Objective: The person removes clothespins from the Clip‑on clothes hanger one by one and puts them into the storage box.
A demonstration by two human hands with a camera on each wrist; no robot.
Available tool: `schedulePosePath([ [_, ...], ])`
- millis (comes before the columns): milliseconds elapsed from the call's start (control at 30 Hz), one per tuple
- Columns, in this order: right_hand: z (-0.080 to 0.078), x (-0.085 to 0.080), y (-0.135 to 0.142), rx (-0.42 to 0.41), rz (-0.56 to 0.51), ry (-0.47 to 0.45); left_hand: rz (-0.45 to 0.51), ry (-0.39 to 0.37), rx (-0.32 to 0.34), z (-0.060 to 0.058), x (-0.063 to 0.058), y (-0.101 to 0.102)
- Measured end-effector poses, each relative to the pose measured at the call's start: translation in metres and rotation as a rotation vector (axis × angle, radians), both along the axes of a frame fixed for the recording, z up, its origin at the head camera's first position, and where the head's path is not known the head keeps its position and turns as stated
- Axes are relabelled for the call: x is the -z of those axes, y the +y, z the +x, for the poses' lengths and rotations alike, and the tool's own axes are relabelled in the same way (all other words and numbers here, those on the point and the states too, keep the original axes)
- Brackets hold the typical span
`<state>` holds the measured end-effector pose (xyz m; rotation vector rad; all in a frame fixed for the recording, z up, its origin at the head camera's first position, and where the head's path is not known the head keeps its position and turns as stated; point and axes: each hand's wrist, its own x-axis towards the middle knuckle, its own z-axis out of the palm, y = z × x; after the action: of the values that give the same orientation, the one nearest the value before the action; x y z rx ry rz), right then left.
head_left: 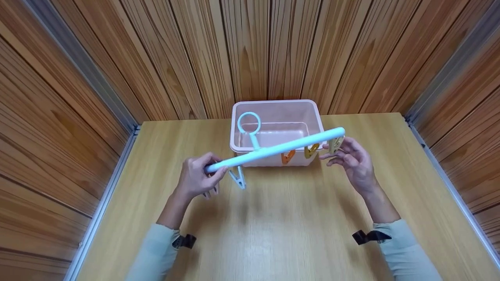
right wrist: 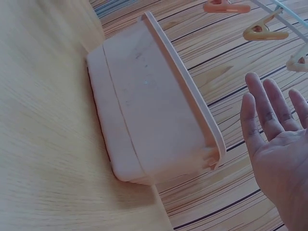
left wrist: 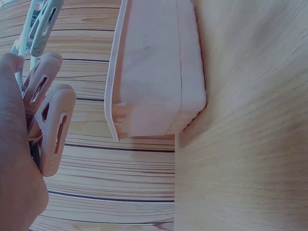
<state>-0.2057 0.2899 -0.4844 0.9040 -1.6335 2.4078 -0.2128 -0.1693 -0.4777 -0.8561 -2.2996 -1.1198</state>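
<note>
A light-blue clip hanger [head_left: 281,147] with a ring-shaped hook [head_left: 249,122] is held up at a slant, its right end higher in the head view. My left hand [head_left: 201,175] grips its left end, thumb on the bar. A light-blue clip [head_left: 238,178] dangles close to that hand; two pinkish clips [left wrist: 57,130] show beside it in the left wrist view. Along the right half hang an orange clip [head_left: 288,157], a mustard clip [head_left: 311,150] and a beige clip [head_left: 335,144]. My right hand [head_left: 353,162] is by the beige clip, palm up, fingers extended and apart from the clips.
A pink plastic bin [head_left: 273,104] stands at the back of the wooden table [head_left: 258,234], behind and below the hanger. Wood-panelled walls [head_left: 250,50] rise at the back and both sides, with metal rails [head_left: 103,195] along the table's sides.
</note>
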Motion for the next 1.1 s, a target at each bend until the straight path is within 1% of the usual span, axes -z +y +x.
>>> schedulePosePath([
  [100, -0.001, -0.003, -0.001, -0.001, -0.001, 0.01, 0.003, -0.019, 0.0, 0.001, -0.001, 0.0],
  [300, -0.002, -0.007, -0.004, 0.002, 0.002, 0.027, 0.005, -0.024, -0.004, 0.003, -0.002, 0.0],
  [500, -0.001, -0.011, -0.008, 0.013, 0.017, 0.015, 0.005, -0.037, -0.006, 0.003, 0.0, 0.001],
  [567, 0.0, -0.012, -0.009, 0.025, 0.022, 0.007, 0.006, -0.03, -0.006, 0.003, 0.001, 0.001],
  [733, 0.0, -0.014, -0.011, 0.046, 0.012, -0.007, 0.001, 0.02, -0.014, 0.003, 0.003, 0.003],
  [800, 0.0, -0.015, -0.012, 0.069, 0.027, -0.011, 0.002, 0.023, -0.015, 0.003, 0.004, 0.004],
  [867, 0.001, -0.015, -0.012, 0.109, 0.065, -0.016, 0.004, 0.008, -0.009, 0.004, 0.004, 0.004],
  [933, 0.001, -0.016, -0.012, 0.164, 0.116, -0.023, 0.007, -0.015, -0.002, 0.005, 0.004, 0.004],
  [1000, 0.002, -0.016, -0.013, 0.201, 0.145, -0.035, 0.0, -0.039, 0.003, 0.005, 0.003, 0.005],
  [1100, 0.003, -0.016, -0.013, 0.228, 0.172, -0.039, -0.013, -0.089, 0.007, 0.007, 0.001, 0.005],
])
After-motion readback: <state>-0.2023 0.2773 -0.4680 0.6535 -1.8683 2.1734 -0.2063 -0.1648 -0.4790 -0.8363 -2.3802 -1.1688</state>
